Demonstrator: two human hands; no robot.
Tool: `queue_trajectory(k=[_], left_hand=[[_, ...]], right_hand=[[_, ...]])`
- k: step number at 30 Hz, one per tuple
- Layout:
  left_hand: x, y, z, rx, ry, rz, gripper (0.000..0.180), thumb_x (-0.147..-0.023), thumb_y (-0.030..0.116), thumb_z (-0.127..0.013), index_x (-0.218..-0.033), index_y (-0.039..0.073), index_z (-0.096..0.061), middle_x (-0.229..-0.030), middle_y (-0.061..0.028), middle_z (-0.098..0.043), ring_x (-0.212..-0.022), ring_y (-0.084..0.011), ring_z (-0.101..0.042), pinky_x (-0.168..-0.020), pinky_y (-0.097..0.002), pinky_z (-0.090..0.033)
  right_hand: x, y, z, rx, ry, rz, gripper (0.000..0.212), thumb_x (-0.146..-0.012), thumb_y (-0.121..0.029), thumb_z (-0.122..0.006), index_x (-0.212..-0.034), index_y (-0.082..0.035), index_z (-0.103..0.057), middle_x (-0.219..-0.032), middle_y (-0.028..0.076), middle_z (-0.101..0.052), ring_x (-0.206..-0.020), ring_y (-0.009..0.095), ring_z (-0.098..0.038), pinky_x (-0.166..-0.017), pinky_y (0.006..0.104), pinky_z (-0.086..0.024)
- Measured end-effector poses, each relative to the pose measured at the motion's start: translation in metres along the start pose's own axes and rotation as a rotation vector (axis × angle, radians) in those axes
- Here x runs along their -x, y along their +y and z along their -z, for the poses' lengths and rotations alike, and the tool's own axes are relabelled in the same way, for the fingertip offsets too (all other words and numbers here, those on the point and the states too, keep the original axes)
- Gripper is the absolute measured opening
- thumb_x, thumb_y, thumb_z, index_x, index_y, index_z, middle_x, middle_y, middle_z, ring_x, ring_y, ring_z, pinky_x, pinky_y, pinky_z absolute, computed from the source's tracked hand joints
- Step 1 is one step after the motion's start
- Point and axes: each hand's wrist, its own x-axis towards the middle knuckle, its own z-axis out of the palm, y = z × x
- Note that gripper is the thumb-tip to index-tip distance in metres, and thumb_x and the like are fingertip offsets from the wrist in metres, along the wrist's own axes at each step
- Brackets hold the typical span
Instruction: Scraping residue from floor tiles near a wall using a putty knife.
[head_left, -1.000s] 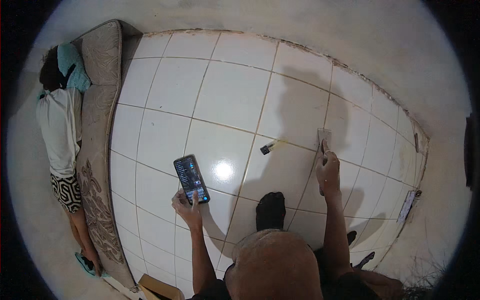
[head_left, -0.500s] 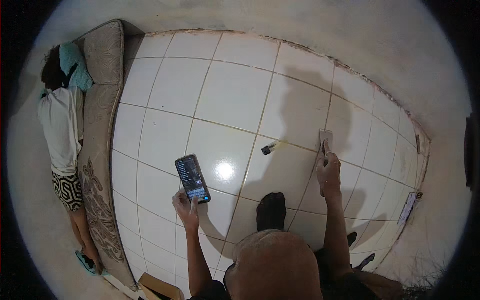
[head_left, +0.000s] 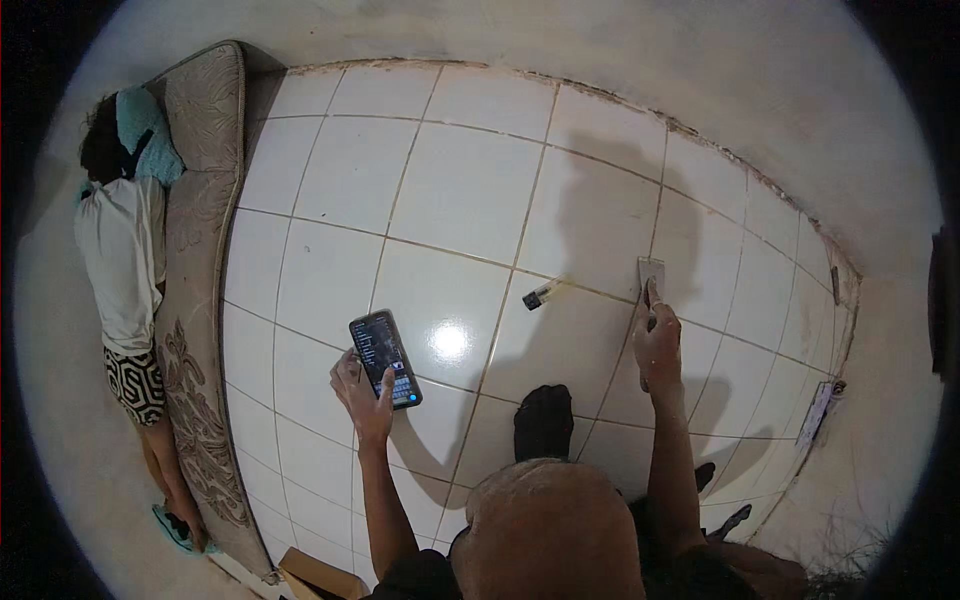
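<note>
A smartphone (head_left: 385, 360) with its screen lit and a keyboard along the lower part is held in my left hand (head_left: 365, 398). My fingers curl at its left edge while the thumb lies over the lower screen. Farther right, my right hand (head_left: 658, 345) is wrapped round the handle of a scraper (head_left: 651, 270). Its flat, wide blade points away from me, at or just over the white floor tiles; contact is hard to tell. On the tiles between my hands lies a small black and see-through yellowish object (head_left: 540, 295) whose kind is unclear.
A person lies on a patterned brown sofa (head_left: 200, 230) at the left. My dark-socked foot (head_left: 543, 420) and bent knee (head_left: 550, 525) are in the lower middle. A cardboard box (head_left: 318, 577) sits at lower left. A long pale object (head_left: 818, 412) lies by the right wall.
My left hand has shifted up along the phone's left edge, and its thumb now sits higher on the screen. The right hand and scraper stay in place.
</note>
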Motion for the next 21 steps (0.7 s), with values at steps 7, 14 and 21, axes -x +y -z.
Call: queue_trajectory(k=[7, 14, 21], left_hand=[[0.001, -0.014, -0.006, 0.216, 0.002, 0.009, 0.062, -0.073, 0.016, -0.071, -0.124, 0.001, -0.039, -0.118, -0.0156, -0.037, -0.111, -0.0300, -0.033, -0.097, -0.0416, -0.031], [-0.003, -0.023, -0.004, 0.317, -0.054, 0.086, 0.063, -0.070, 0.017, -0.074, -0.123, 0.001, -0.041, -0.116, -0.0145, -0.037, -0.110, -0.0287, -0.033, -0.096, -0.0399, -0.032], [-0.001, -0.015, 0.000, 0.242, -0.046, 0.017, 0.071, -0.064, 0.014, -0.077, -0.123, 0.002, -0.040, -0.116, -0.0137, -0.037, -0.111, -0.0285, -0.035, -0.098, -0.0405, -0.033]], right_hand=[[-0.001, 0.001, -0.001, -0.017, 0.052, 0.090, 0.042, -0.089, -0.012, -0.050, -0.128, 0.001, -0.044, -0.092, 0.026, -0.059, -0.069, 0.031, -0.053, -0.070, 0.0360, -0.043], [-0.002, 0.005, -0.003, 0.046, -0.035, 0.001, 0.044, -0.088, -0.010, -0.049, -0.129, 0.002, -0.042, -0.096, 0.025, -0.060, -0.066, 0.026, -0.052, -0.066, 0.0350, -0.042], [-0.001, 0.001, -0.003, -0.055, -0.015, -0.018, 0.047, -0.087, -0.009, -0.048, -0.134, -0.005, -0.040, -0.085, 0.020, -0.053, -0.079, 0.031, -0.053, -0.075, 0.0404, -0.043]])
